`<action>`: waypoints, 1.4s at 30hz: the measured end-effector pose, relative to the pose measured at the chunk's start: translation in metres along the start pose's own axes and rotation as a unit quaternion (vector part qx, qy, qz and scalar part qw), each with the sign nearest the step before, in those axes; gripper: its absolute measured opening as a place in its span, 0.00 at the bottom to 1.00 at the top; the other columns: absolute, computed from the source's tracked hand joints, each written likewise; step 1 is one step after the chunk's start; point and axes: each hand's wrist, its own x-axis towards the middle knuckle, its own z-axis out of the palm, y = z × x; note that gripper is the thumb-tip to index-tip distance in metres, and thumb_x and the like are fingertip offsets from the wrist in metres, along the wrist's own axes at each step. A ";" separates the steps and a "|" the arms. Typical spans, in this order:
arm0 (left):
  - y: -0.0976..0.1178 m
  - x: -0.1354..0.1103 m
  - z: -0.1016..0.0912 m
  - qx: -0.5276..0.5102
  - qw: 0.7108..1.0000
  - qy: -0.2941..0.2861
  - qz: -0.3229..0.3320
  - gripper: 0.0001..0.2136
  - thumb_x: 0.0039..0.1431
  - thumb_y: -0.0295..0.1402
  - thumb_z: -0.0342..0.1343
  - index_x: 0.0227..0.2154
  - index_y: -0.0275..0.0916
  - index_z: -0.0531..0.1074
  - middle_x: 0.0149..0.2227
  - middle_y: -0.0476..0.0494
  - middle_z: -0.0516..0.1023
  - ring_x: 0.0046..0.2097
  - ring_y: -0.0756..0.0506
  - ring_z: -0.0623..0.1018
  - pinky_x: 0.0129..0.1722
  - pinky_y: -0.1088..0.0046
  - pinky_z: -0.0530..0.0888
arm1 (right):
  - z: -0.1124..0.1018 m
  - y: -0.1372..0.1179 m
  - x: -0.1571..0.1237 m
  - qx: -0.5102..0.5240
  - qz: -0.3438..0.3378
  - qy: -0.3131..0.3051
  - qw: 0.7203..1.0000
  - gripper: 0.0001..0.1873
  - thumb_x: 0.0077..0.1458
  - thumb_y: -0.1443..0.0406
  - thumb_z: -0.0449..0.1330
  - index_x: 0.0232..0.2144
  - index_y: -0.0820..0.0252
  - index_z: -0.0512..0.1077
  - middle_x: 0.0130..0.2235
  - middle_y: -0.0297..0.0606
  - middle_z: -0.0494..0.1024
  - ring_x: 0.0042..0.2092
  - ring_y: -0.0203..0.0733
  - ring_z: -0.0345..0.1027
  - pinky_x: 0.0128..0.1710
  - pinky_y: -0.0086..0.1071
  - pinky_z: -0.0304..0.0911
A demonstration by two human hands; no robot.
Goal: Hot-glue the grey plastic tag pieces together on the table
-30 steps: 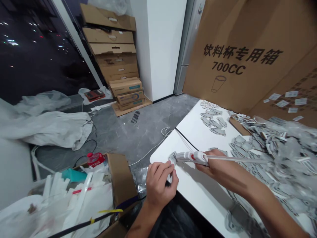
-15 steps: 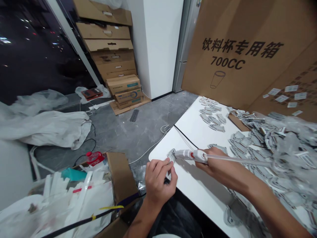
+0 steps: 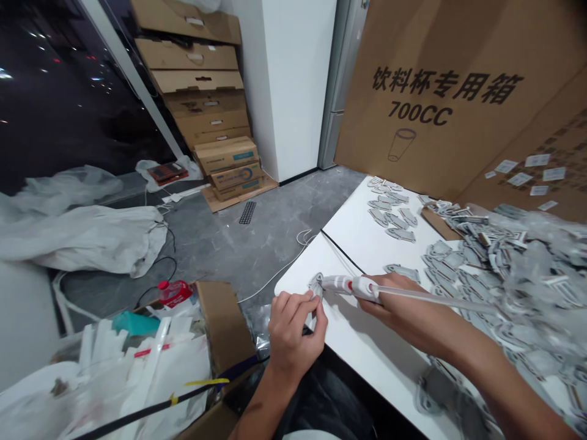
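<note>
My left hand is closed at the table's near corner, its thumb and fingertips pinching a small flat grey piece. My right hand is wrapped round a white hot glue gun, whose nozzle points left and meets or nearly meets the grey piece. A long translucent glue stick runs back from the gun over my right forearm. My right palm and most fingers are hidden behind the gun and wrist. Beyond my hands, a black cord crosses the white table.
Similar grey pieces lie in rows at the table's far end. A large heap of them, partly under clear plastic, covers the right side. A big cardboard box stands behind. Left of me is an open carton with white scraps and a red-labelled bottle.
The glue gun's tip has shifted very slightly left and up along the grey piece. My left hand keeps its pinch almost unmoved. The whole view has shifted slightly.
</note>
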 end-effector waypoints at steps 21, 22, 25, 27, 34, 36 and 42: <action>0.001 0.006 -0.006 -0.002 0.999 -0.047 -0.001 0.08 0.58 0.22 0.65 0.36 0.42 0.76 0.35 0.47 0.83 0.38 0.42 0.78 0.40 0.61 0.69 | -0.072 -0.029 0.059 0.035 0.101 -0.181 0.978 0.11 0.59 0.62 0.59 0.25 0.59 0.73 0.23 0.39 0.79 0.21 0.37 0.62 0.24 0.33 0.56; 0.001 0.007 -0.007 -0.001 0.999 -0.050 0.002 0.08 0.58 0.22 0.65 0.36 0.42 0.76 0.36 0.47 0.83 0.38 0.42 0.78 0.40 0.61 0.69 | -0.075 -0.032 0.062 0.029 0.102 -0.184 0.977 0.10 0.58 0.63 0.60 0.25 0.59 0.73 0.22 0.38 0.79 0.20 0.37 0.62 0.24 0.33 0.56; 0.000 0.007 -0.008 0.000 0.998 -0.057 0.007 0.08 0.58 0.23 0.65 0.36 0.42 0.76 0.36 0.46 0.82 0.38 0.41 0.78 0.40 0.60 0.69 | -0.079 -0.037 0.062 0.020 0.104 -0.172 0.979 0.09 0.57 0.63 0.61 0.25 0.59 0.74 0.21 0.38 0.78 0.20 0.37 0.62 0.24 0.33 0.56; -0.001 0.007 -0.008 -0.015 0.998 -0.055 0.008 0.08 0.58 0.22 0.65 0.37 0.41 0.76 0.36 0.45 0.81 0.40 0.41 0.78 0.42 0.60 0.71 | -0.078 -0.033 0.055 0.020 0.092 -0.135 0.986 0.12 0.57 0.62 0.62 0.23 0.59 0.73 0.20 0.38 0.77 0.21 0.38 0.64 0.24 0.33 0.56; -0.004 0.005 -0.005 -0.032 0.998 -0.046 0.019 0.10 0.61 0.22 0.65 0.42 0.42 0.78 0.38 0.45 0.81 0.39 0.43 0.78 0.44 0.59 0.73 | -0.062 0.004 0.017 0.168 0.137 0.306 0.927 0.31 0.67 0.44 0.54 0.19 0.57 0.69 0.20 0.36 0.72 0.24 0.40 0.66 0.29 0.34 0.57; 0.000 0.006 -0.005 -0.031 0.998 -0.052 0.012 0.10 0.62 0.22 0.64 0.44 0.42 0.78 0.38 0.45 0.81 0.40 0.43 0.79 0.45 0.59 0.74 | -0.055 0.012 0.010 0.235 0.142 0.340 0.899 0.31 0.66 0.40 0.54 0.23 0.57 0.72 0.21 0.34 0.71 0.24 0.40 0.64 0.28 0.34 0.57; 0.012 0.012 -0.010 -0.057 0.991 -0.120 -0.028 0.16 0.65 0.20 0.55 0.49 0.42 0.79 0.40 0.42 0.77 0.43 0.42 0.77 0.44 0.60 0.76 | -0.046 0.021 0.000 0.236 0.107 0.238 0.936 0.27 0.65 0.40 0.55 0.31 0.56 0.69 0.23 0.29 0.64 0.27 0.40 0.60 0.29 0.34 0.54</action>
